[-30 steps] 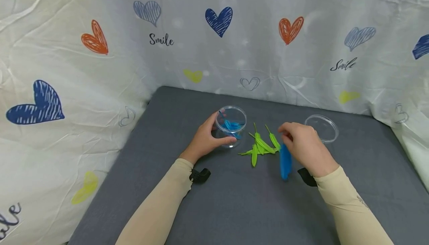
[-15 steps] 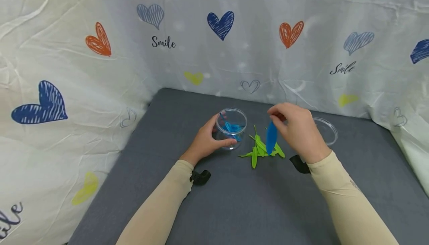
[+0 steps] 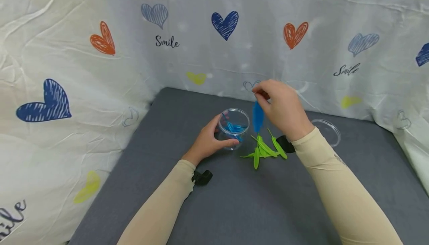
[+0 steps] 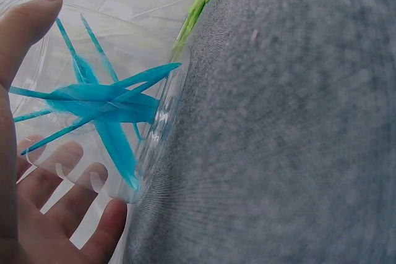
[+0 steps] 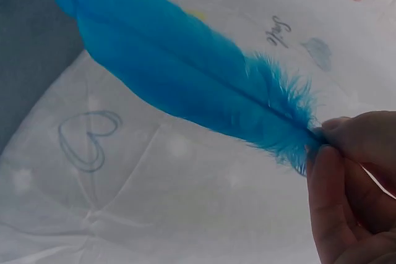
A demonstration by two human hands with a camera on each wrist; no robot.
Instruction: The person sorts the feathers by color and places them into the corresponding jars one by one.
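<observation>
My left hand (image 3: 212,137) grips a clear round plastic jar (image 3: 233,122), thumb on the near side and fingers curled behind it. Several blue feathers (image 4: 105,100) lie crossed inside the jar, seen through its wall in the left wrist view. Between thumb and fingertips, my right hand (image 3: 279,105) pinches a single blue feather (image 5: 179,66) by its quill end. That feather hangs tip down, just right of the jar and above the heap of green feathers (image 3: 263,150). The jar's mouth is uncovered.
A clear round lid (image 3: 327,131) lies on the grey cloth-covered table (image 3: 234,207) at the right, partly hidden by my right forearm. Behind the table hangs a white curtain (image 3: 197,59) printed with hearts.
My right hand has moved up and left, carrying the pinched blue feather from right of the green heap to beside the jar. The left hand and jar stay in place.
</observation>
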